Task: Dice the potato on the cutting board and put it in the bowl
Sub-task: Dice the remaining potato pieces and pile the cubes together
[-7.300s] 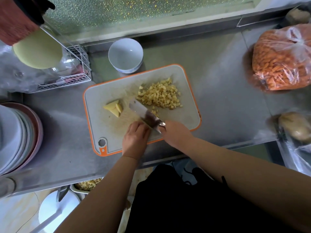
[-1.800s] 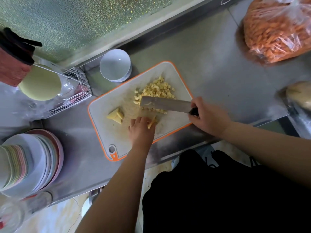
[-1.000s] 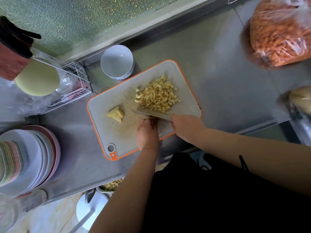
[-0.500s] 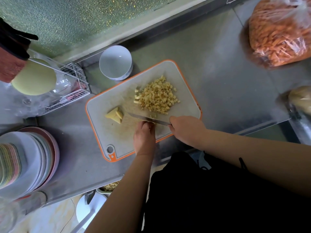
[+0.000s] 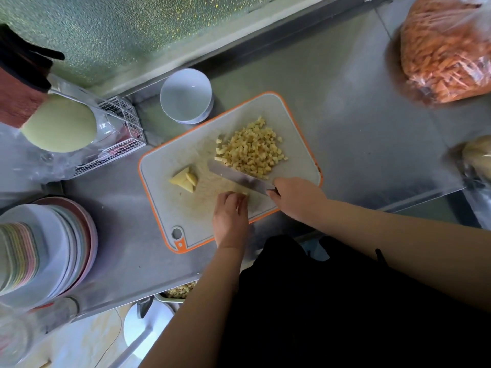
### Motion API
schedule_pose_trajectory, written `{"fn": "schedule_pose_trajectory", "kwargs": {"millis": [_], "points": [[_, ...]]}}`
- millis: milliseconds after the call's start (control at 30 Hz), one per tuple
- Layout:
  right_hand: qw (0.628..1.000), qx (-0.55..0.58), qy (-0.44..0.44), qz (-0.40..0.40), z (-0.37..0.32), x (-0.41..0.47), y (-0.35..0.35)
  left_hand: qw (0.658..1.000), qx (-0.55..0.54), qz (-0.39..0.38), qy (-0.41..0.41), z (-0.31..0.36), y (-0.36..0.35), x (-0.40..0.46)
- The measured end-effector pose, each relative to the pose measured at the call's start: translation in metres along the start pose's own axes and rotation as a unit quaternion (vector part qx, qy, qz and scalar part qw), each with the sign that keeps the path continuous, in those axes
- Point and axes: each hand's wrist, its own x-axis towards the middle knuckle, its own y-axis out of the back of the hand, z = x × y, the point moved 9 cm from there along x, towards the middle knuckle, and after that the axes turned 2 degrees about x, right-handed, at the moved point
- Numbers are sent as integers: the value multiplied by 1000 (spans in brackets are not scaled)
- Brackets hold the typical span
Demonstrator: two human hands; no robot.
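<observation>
A grey cutting board (image 5: 297,134) with an orange rim lies on the steel counter. On its far right part sits a heap of diced potato (image 5: 252,151). A few uncut potato wedges (image 5: 186,180) lie at its left. My right hand (image 5: 296,199) grips a knife (image 5: 240,177) whose blade rests flat against the near side of the heap. My left hand (image 5: 229,219) has its fingers curled down on small potato pieces (image 5: 244,193) at the board's near edge. An empty white bowl (image 5: 186,95) stands just behind the board.
Stacked plates (image 5: 39,251) fill the left side. A wire rack (image 5: 117,139) and a pale green disc (image 5: 59,126) stand at the back left. A bag of chopped carrot (image 5: 446,49) lies at the back right, another bag (image 5: 477,158) at the right edge.
The knife has turned from upright beside my left fingers to lying flat against the diced heap. My left hand stays on the pieces at the board's near edge.
</observation>
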Motion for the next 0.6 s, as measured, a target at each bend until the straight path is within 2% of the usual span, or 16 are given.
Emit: {"fn": "schedule_pose_trajectory", "kwargs": {"millis": [133, 333, 400, 467, 533, 600], "points": [[997, -69, 45, 3, -13, -15, -4, 999, 33, -21, -24, 0, -5, -6], [995, -95, 40, 8, -13, -18, -18, 998, 48, -29, -10, -2, -6, -1], [996, -81, 30, -6, -8, -11, -23, 998, 46, -30, -9, -3, -6, 0], [999, -15, -5, -31, 2, -2, -23, 999, 30, -20, -19, -2, -3, -1], [999, 37, -34, -21, 11, 2, -15, 1000, 1, -5, -29, -1, 1, -2], [999, 31, -23, -5, 10, 1, -7, 999, -11, 9, -37, -2, 5, -5]]}}
